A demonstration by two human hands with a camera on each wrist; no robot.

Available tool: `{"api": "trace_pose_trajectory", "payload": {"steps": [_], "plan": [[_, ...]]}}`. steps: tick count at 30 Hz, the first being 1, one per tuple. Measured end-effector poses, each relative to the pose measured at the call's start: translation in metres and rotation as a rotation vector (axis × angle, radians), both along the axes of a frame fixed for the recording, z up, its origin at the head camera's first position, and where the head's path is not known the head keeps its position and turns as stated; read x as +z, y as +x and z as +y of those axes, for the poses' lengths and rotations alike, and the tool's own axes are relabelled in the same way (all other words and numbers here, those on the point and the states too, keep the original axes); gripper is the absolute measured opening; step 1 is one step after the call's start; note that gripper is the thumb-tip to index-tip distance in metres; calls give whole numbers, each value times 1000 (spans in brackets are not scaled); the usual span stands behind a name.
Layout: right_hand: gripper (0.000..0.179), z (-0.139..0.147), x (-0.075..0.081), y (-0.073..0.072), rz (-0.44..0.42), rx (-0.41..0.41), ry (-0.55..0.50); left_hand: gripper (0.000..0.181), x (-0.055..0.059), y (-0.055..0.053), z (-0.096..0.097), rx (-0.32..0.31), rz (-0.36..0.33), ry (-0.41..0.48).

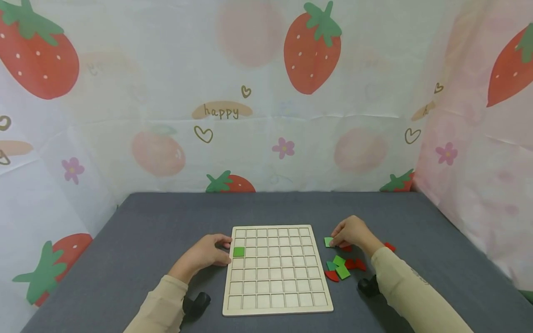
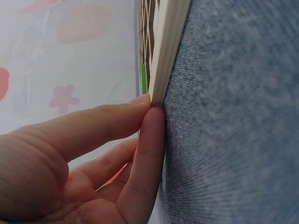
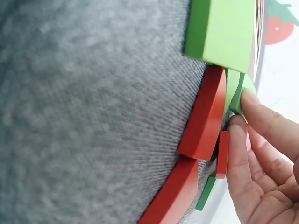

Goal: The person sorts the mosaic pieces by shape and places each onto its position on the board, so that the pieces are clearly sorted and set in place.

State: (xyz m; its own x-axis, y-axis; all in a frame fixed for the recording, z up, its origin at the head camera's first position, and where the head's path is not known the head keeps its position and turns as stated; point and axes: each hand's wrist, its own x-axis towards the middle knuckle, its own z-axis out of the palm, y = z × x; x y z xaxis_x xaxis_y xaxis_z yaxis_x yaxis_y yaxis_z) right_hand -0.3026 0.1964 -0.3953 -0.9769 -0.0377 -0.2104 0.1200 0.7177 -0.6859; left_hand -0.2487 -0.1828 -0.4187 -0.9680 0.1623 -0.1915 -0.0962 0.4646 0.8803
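A pale wooden grid board (image 1: 278, 311) lies flat on the table, with one green square tile (image 1: 238, 252) in its leftmost column. At the board's left edge, my left hand (image 1: 204, 253) pinches the rim between thumb and finger; the left wrist view shows the fingertips (image 2: 152, 116) on the wooden edge (image 2: 169, 46). To the right of the board, my right hand (image 1: 353, 232) pinches a light green square tile (image 1: 328, 242) between thumb and fingers. That tile (image 3: 237, 95) appears tilted in the right wrist view, partly covered by the thumb.
Beside the board's right edge lie loose green square tiles (image 1: 343, 272), a darker green piece (image 1: 331, 266) and several red pieces (image 1: 331, 276) with curved edges. Another red piece (image 1: 390, 246) sits beyond the right wrist. A printed cloth (image 1: 266, 157) hangs behind the grey table (image 1: 175, 212).
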Motion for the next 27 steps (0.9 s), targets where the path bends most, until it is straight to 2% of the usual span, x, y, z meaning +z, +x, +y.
{"api": "trace_pose_trajectory", "payload": {"steps": [13, 21, 27], "plan": [[9, 0, 2, -2, -54, -25, -128, 59, 1, 1, 0, 6, -5, 4], [13, -14, 12, 0, -46, 38, -209, 60, 0, 0, -1, 3, -3, 10], [13, -32, 14, 2, -65, 48, -270, 60, -1, 0, 0, 2, 1, 7]]}}
